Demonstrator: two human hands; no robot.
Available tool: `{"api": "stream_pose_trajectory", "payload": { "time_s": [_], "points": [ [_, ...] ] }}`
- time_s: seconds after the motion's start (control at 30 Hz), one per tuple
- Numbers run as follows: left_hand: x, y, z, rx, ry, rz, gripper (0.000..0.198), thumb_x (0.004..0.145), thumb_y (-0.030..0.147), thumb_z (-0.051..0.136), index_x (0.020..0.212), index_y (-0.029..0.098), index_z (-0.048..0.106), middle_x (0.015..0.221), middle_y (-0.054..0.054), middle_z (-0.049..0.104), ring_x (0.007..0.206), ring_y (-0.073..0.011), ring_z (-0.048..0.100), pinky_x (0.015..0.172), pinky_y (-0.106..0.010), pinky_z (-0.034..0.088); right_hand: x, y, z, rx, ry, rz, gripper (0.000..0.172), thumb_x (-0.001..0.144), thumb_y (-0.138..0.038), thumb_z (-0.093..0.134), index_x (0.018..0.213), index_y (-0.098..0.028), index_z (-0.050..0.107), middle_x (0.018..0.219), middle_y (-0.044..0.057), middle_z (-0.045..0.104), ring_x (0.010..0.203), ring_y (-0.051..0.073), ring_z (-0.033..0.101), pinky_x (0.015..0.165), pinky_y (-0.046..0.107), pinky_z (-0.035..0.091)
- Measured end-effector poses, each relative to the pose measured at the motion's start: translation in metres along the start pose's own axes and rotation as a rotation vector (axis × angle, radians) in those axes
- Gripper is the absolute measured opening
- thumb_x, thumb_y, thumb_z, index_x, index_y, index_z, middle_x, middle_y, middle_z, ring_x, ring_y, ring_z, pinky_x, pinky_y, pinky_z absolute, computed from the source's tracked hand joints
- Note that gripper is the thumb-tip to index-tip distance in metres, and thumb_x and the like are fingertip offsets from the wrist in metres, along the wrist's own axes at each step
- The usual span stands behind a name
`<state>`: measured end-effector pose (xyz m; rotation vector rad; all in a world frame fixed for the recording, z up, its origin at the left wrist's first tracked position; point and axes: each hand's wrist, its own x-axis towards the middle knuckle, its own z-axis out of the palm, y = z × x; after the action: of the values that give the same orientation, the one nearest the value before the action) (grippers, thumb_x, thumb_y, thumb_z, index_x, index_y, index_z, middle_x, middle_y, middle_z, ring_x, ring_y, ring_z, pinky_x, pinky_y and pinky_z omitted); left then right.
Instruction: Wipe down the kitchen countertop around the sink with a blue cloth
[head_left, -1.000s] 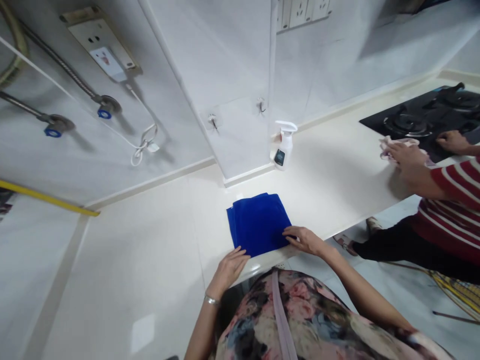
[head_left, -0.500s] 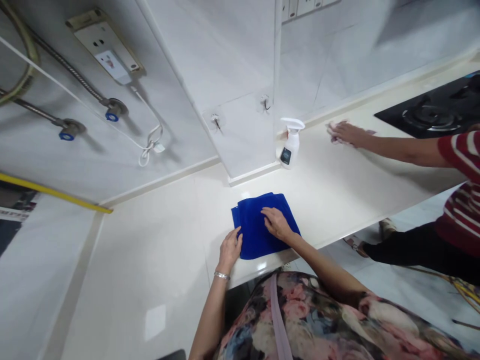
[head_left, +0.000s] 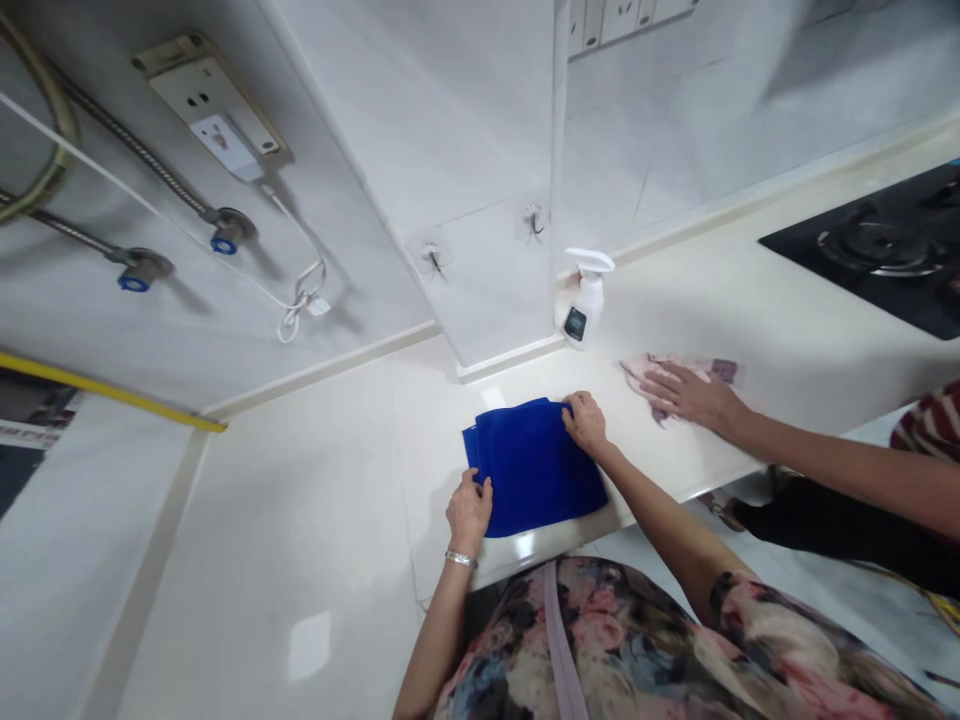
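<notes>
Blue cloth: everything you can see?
The blue cloth looks like plain fabric, roughly square, folded or stacked in layers, a lower one showing along the left. It lies flat on the pale counter, near its front edge. The left grip touches its left edge; the right grip, its far right corner.

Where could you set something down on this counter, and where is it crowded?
Widest: the counter left of the blue cloth and left hand. Smaller: between the spray bottle and hob, beyond the pink cloth. Crowded: right of the blue cloth, with the right hand at its edge and a co-worker's hand on the pink cloth.
</notes>
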<state>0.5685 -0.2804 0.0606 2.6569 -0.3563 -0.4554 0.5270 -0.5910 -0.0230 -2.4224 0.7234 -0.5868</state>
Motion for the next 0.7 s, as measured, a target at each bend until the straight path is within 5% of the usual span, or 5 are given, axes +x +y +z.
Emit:
{"api": "stream_pose_trajectory", "payload": {
  "time_s": [0.17,0.33,0.43,0.57,0.7],
  "points": [
    [-0.012,0.003,-0.001,-0.099,0.05,0.01,0.034,0.102,0.033,0.054,0.131,0.021,0.067,0.098,-0.006,0.079,0.092,-0.0214,0.074,0.087,-0.034,0.055,-0.002,0.0,-0.009,0.073,-0.035,-0.028,0.028,0.099,-0.03,0.043,0.108,-0.02,0.067,0.105,0.012,0.071,0.091,0.026,0.067,0.082,0.037,0.055],
    [-0.03,-0.006,-0.019,-0.286,0.142,0.052,0.038,0.102,0.046,0.051,0.125,0.024,0.072,0.092,-0.002,0.076,0.07,-0.0155,0.068,0.077,-0.031,0.057,0.005,-0.018,-0.012,0.182,-0.015,-0.08,0.032,0.105,-0.041,0.041,0.116,-0.022,0.065,0.082,0.004,0.07,0.067,0.02,0.063,0.072,0.032,0.052],
    [-0.045,-0.02,-0.017,-0.314,0.141,0.041,0.034,0.099,0.046,0.056,0.12,0.025,0.073,0.089,-0.001,0.076,0.071,-0.0168,0.069,0.077,-0.032,0.057,0.016,-0.027,-0.007,0.211,-0.015,-0.086,0.033,0.104,-0.04,0.042,0.117,-0.022,0.066,0.087,0.005,0.071,0.068,0.02,0.064,0.076,0.033,0.054],
    [-0.065,-0.04,0.002,-0.217,-0.011,-0.031,0.029,0.097,0.032,0.057,0.123,0.026,0.069,0.082,0.0,0.076,0.079,-0.019,0.074,0.078,-0.03,0.055,0.023,-0.024,0.005,0.163,-0.097,-0.043,0.028,0.097,-0.03,0.048,0.114,-0.02,0.067,0.101,0.009,0.073,0.078,0.021,0.065,0.081,0.036,0.057],
    [-0.063,-0.042,-0.001,-0.103,0.001,-0.009,0.027,0.102,0.034,0.053,0.12,0.026,0.071,0.097,-0.004,0.079,0.088,-0.0195,0.074,0.084,-0.031,0.055,0.022,-0.017,0.014,0.139,-0.129,-0.018,0.03,0.096,-0.027,0.051,0.118,-0.02,0.069,0.114,0.011,0.071,0.087,0.022,0.067,0.086,0.037,0.059]
  ]
}}
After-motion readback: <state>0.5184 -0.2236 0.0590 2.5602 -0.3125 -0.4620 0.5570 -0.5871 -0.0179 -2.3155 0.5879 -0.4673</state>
